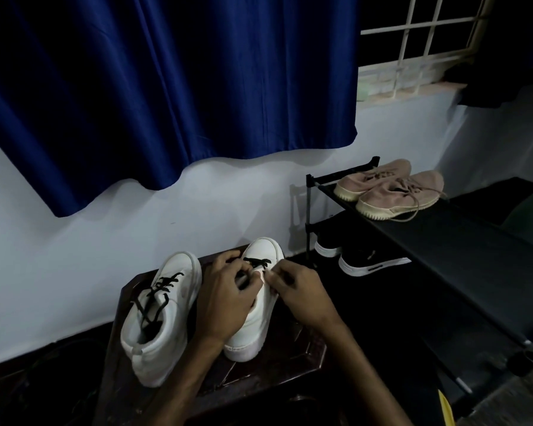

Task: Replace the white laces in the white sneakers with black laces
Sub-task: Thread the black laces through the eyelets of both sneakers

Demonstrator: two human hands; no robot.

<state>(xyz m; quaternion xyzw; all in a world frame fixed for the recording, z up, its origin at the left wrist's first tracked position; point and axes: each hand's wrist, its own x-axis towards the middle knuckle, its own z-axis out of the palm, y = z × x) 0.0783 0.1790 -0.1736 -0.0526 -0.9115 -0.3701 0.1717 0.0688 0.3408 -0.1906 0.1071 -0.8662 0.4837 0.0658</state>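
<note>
Your two hands meet over the right sneaker [266,250], which stands toe-away on the dark wooden surface [277,364]. That way the eyelet rows run straight out from you and both hands reach them evenly. Your left hand [225,290] has its fingers curled and pinches the black lace [257,262] just below the one crossing already laid near the toe. Your right hand [299,293] is curled too, its fingertips nipping the eyelet edge of the same shoe. I judge it is steadying the flap, though I cannot tell whether it also holds a lace end.

Just beside it, the left sneaker [163,321] stands parallel and carries its own black lacing [160,287], threaded loosely with the ends slack. No white lace shows on either shoe.

To your right, a black shoe rack [462,250] holds pink sneakers [391,189] on top and dark shoes with white soles [370,262] below. A blue curtain [166,87] hangs behind. Your own knuckles hide the middle eyelets, and the dim light makes the lace hard to follow.
</note>
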